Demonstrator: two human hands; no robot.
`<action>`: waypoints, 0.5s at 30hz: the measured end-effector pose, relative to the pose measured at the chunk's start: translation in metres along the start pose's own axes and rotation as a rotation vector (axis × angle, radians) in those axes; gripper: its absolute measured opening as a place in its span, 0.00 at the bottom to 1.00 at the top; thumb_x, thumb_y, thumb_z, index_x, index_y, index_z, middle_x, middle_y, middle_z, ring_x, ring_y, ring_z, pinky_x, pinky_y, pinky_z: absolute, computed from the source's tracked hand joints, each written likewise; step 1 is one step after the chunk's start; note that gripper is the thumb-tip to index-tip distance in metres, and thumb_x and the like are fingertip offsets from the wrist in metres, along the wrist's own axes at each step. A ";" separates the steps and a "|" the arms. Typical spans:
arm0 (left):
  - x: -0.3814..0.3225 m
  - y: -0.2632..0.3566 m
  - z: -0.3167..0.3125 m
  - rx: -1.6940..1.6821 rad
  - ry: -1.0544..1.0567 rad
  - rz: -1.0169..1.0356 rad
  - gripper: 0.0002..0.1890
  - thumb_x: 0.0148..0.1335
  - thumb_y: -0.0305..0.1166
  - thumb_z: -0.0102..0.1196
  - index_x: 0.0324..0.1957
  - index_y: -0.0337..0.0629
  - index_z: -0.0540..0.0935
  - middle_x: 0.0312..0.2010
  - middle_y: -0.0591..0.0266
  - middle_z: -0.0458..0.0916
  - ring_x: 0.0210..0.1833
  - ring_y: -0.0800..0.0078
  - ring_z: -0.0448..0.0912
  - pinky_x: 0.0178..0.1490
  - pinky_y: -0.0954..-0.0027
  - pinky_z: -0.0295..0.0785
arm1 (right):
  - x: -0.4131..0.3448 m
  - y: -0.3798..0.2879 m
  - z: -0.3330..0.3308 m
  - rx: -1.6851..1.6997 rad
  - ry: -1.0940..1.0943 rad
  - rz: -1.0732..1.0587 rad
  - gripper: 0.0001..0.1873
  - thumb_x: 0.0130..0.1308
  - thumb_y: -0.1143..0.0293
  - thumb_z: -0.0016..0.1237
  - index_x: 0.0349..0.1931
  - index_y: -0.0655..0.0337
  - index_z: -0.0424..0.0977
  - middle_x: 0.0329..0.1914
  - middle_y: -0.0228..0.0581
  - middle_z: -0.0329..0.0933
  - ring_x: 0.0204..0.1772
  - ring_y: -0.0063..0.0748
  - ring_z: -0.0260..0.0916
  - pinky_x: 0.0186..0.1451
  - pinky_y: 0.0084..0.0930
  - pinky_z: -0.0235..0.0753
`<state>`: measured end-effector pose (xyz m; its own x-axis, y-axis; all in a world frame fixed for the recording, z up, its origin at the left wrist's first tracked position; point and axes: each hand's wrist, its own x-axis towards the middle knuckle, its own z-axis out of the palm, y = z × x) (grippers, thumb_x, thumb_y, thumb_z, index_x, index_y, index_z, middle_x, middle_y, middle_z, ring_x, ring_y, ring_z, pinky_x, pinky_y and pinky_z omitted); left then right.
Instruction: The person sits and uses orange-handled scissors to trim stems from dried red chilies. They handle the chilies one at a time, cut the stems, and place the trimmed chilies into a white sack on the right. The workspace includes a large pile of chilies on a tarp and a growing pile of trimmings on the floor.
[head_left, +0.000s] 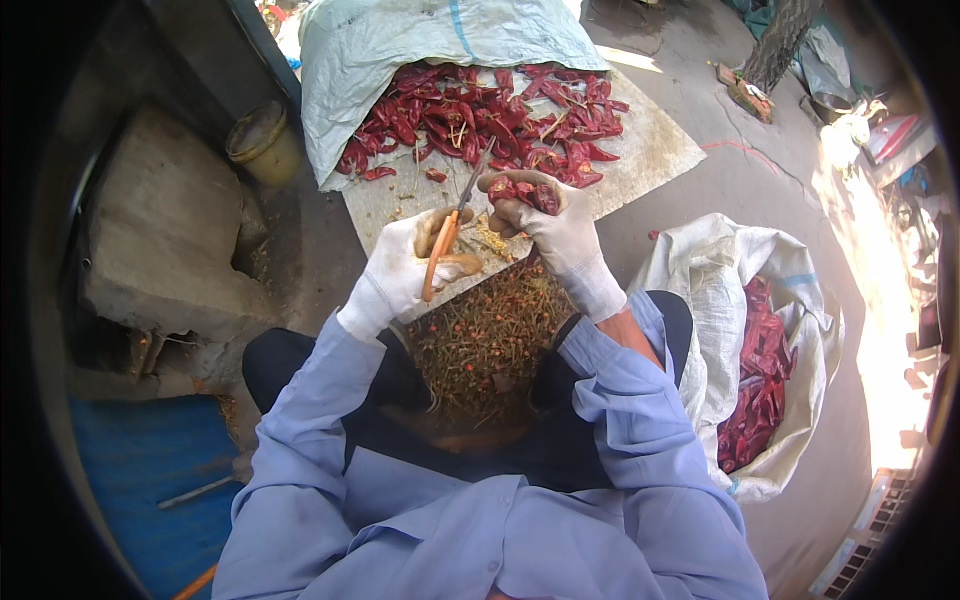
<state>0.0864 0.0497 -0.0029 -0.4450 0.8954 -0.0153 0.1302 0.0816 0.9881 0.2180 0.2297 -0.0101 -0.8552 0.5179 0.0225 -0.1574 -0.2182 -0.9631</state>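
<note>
My left hand (416, 255), in a white work glove with stained fingers, grips orange-handled scissors (444, 244). Their dark blades point up and away, towards a spread of dried red chili peppers (480, 112) on a pale board (645, 142). Closed around a few dried red peppers (525, 193) is my right hand (562, 225), gloved likewise, just right of the blades. The held peppers are partly hidden by its fingers. Below both hands, between my legs, lies a heap of cut stems and pepper caps (487, 330).
A white woven sack (450, 34) lies open over the far peppers. Another woven sack (697, 300), holding red peppers (757, 390), stands at my right. On the left are a concrete block (165, 225), a dirty bucket (262, 142) and a blue surface (142, 465). A tree trunk (780, 45) rises far right.
</note>
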 end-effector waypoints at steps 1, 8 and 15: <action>0.000 0.001 -0.005 0.035 0.016 0.028 0.32 0.56 0.25 0.69 0.64 0.34 0.75 0.37 0.67 0.80 0.35 0.84 0.74 0.40 0.79 0.70 | 0.000 -0.001 -0.001 -0.030 0.051 0.001 0.19 0.68 0.76 0.58 0.57 0.74 0.74 0.47 0.45 0.84 0.44 0.27 0.82 0.49 0.24 0.85; -0.016 0.008 -0.009 0.475 0.090 0.240 0.25 0.60 0.22 0.62 0.62 0.31 0.78 0.37 0.48 0.84 0.39 0.69 0.84 0.46 0.70 0.78 | -0.001 -0.005 -0.006 -0.197 0.138 -0.051 0.21 0.66 0.77 0.60 0.58 0.73 0.75 0.33 0.37 0.83 0.34 0.19 0.80 0.36 0.18 0.77; -0.026 0.008 -0.013 0.574 0.089 0.312 0.25 0.60 0.23 0.61 0.62 0.32 0.79 0.33 0.49 0.84 0.34 0.72 0.83 0.42 0.71 0.77 | 0.000 -0.009 -0.003 -0.268 0.168 -0.105 0.19 0.66 0.79 0.59 0.56 0.73 0.76 0.39 0.37 0.83 0.37 0.19 0.80 0.38 0.18 0.78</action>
<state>0.0878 0.0213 0.0078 -0.3780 0.8774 0.2954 0.7061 0.0669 0.7050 0.2204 0.2340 -0.0026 -0.7444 0.6598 0.1027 -0.0860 0.0578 -0.9946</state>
